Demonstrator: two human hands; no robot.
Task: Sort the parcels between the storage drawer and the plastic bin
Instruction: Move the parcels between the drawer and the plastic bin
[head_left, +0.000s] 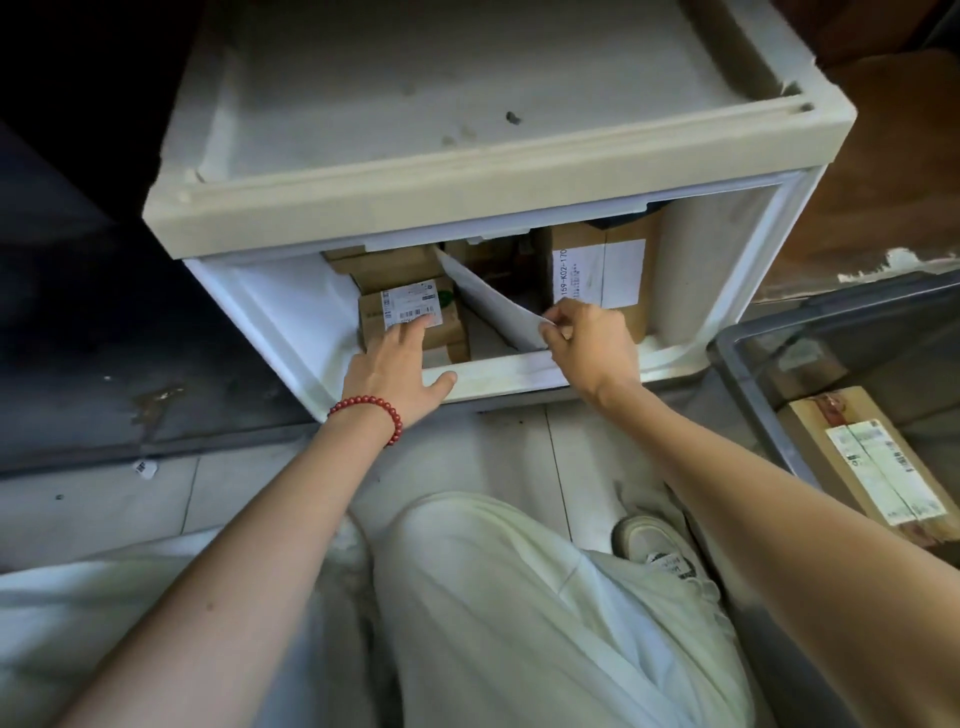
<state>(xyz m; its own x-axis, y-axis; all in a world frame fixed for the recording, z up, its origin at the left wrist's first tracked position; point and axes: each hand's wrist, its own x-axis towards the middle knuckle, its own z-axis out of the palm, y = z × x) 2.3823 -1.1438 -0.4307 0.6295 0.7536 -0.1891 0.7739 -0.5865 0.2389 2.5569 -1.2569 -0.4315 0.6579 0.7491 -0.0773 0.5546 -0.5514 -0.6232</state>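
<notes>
pale trousers (519, 597) below, storage drawer (498, 376) open above

they fill 6 o'clock, a shoe (657, 551) beside them. the storage drawer sits at 12 o'clock. left hand (402, 364) lays straight fingers on a small labelled parcel (410, 312) at the drawer's 9 o'clock side. right hand (587, 338) pinches a corner of a white flat parcel (498, 306) leaning mid-drawer, a tall carton (597, 275) just behind it. at 3 o'clock the plastic bin (748, 384) holds one long parcel (872, 467).

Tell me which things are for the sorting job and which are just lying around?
Job: white plastic storage drawer; small brown cardboard box; flat white parcel; tall brown cardboard box; grey plastic bin; long brown parcel inside it.
Lying about: white paper scrap on floor.
</notes>
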